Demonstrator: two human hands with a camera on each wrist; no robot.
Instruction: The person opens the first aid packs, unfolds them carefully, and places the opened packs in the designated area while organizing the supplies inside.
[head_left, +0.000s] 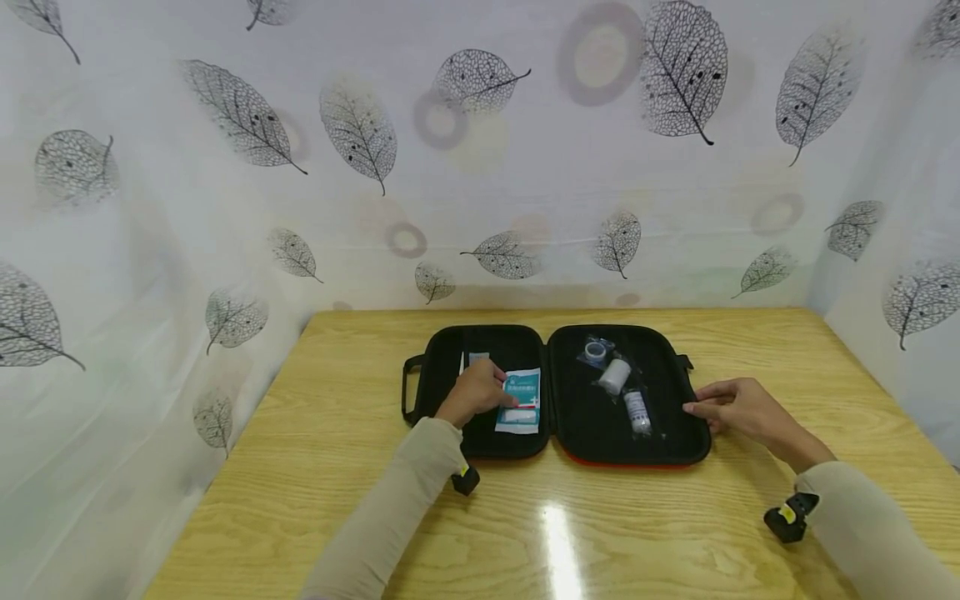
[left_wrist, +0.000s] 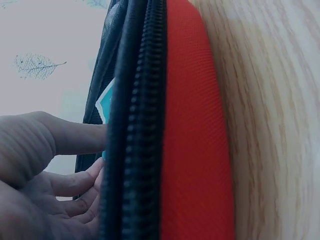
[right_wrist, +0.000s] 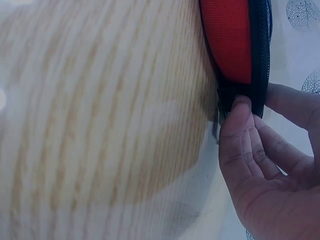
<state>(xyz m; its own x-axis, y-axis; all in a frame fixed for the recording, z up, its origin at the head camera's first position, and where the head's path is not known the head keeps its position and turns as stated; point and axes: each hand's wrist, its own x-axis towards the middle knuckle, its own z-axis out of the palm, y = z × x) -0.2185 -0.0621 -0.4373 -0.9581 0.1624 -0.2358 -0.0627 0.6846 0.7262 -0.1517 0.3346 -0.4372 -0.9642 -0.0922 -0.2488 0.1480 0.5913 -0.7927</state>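
Note:
A black-lined first-aid case with a red shell [left_wrist: 195, 125] lies unfolded on the table. My left hand [head_left: 477, 390] is over its left half, with thumb and fingers pinching the left side of a teal and white packet [head_left: 522, 385]. In the left wrist view the packet's corner [left_wrist: 106, 102] shows past the case rim, which hides my fingertips. At the outer edge of the right half [head_left: 667, 450], my right hand [head_left: 742, 410] grips the rim between thumb and fingers. The right wrist view shows these fingers [right_wrist: 235, 130] around the zippered edge.
In the right half lie a tape roll in clear wrap [head_left: 596, 351], a white roll [head_left: 615, 377] and a wrapped bandage roll [head_left: 637, 412]. White tweezers [head_left: 462, 363] lie in the left half. A carry handle [head_left: 409, 389] sticks out left. A leaf-print curtain [head_left: 480, 183] stands behind the table [head_left: 337, 375].

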